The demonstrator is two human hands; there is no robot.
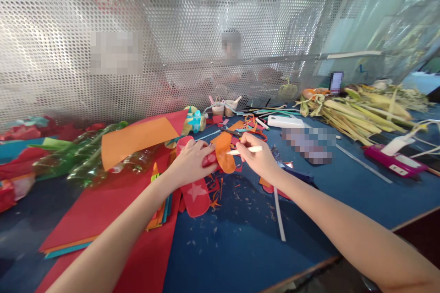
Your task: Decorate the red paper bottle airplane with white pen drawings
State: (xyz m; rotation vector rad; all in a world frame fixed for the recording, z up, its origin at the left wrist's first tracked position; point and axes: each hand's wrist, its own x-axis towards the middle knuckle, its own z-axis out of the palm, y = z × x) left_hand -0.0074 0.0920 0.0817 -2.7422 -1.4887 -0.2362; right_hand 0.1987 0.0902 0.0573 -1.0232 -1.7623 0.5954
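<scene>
My left hand is closed on a red piece, with its fingertips at the edge of an orange rounded cutout. Whether those fingers also grip the orange cutout is hard to see. Beneath the same hand lies a long red rounded cutout marked with a paler star. A slim white pen is pinched in my right hand, its tip touching or just above the orange cutout. Small red and orange scraps are scattered around the pieces.
Red sheets, an orange sheet and green plastic bottles lie left. Behind stand two small cups and a perforated screen. Dried husks, a magenta power strip and a white strip are on the right.
</scene>
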